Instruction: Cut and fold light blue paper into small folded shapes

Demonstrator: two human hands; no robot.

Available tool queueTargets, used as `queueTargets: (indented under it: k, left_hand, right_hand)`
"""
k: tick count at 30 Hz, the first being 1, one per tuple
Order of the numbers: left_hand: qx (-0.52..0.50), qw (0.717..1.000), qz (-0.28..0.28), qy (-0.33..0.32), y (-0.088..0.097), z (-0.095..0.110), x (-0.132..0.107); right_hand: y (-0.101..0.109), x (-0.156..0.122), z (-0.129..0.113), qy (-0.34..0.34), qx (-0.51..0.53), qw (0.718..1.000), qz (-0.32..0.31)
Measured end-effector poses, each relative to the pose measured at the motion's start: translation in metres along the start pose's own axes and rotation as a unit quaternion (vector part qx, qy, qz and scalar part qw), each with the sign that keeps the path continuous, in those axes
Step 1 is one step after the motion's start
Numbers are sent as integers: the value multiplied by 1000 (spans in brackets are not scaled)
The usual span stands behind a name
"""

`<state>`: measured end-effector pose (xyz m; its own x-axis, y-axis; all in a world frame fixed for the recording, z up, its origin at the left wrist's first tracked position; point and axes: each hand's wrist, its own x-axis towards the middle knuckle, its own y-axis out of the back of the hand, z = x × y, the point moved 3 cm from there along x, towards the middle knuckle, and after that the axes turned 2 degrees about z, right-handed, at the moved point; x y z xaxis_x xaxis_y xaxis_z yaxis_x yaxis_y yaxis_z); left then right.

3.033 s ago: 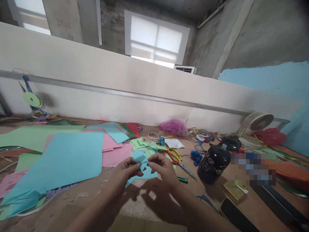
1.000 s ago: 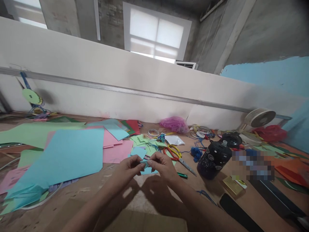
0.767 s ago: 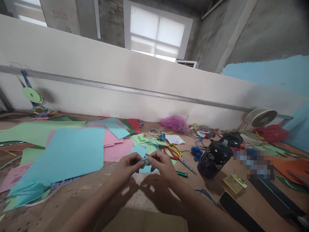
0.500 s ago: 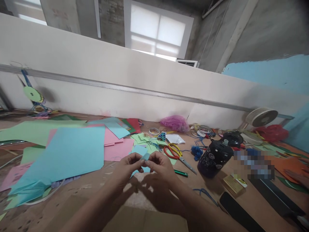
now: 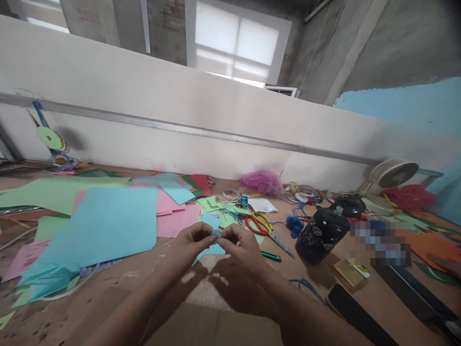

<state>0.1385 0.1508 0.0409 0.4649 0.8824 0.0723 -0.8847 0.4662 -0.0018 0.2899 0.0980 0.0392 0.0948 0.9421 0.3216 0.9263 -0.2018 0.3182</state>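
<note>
Between my fingertips is a small piece of light blue paper (image 5: 216,233). My left hand (image 5: 192,241) pinches its left side and my right hand (image 5: 236,242) pinches its right side, both closed. Much of the piece is hidden by the fingers. Beneath and behind the hands lie loose light blue paper pieces (image 5: 212,220) on the table. Just right of my right hand are orange-and-yellow-handled scissors (image 5: 268,230) and a green cutter (image 5: 271,256).
Large blue sheets (image 5: 118,221) and pink sheets (image 5: 176,221) cover the left side. A dark bottle (image 5: 320,235), blue yarn (image 5: 294,226), a gold box (image 5: 349,275) and a fan (image 5: 393,173) stand on the right. Another person's hand (image 5: 448,263) rests by orange paper at far right.
The blue paper piece between my fingers now looks smaller and more folded or turned. Both hands stay in nearly the same place; the view has shifted slightly.
</note>
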Motion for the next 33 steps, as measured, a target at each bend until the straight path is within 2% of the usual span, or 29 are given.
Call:
queueTargets:
  k: [6, 10, 13, 16, 20, 26, 33]
  left_hand:
    - [-47, 998, 2, 29, -2, -2, 0]
    - [-31, 998, -36, 37, -3, 0, -1]
    - [6, 998, -55, 20, -2, 4, -2]
    - [18, 999, -40, 4, -1, 8, -3]
    - [-25, 999, -30, 20, -3, 6, -3]
    - [-74, 995, -71, 11, -7, -2, -3]
    - [-59, 997, -40, 6, -9, 4, -6]
  right_hand:
    - [2, 0, -2, 7, -19, 1000, 6]
    - [4, -2, -5, 34, -72, 997, 11]
    - [3, -4, -6, 41, -108, 993, 18]
    - [1, -4, -5, 35, -78, 996, 18]
    - [3, -1, -2, 21, -26, 999, 26]
    - [8, -2, -7, 80, -66, 993, 56]
    - [9, -4, -11, 138, -60, 987, 59]
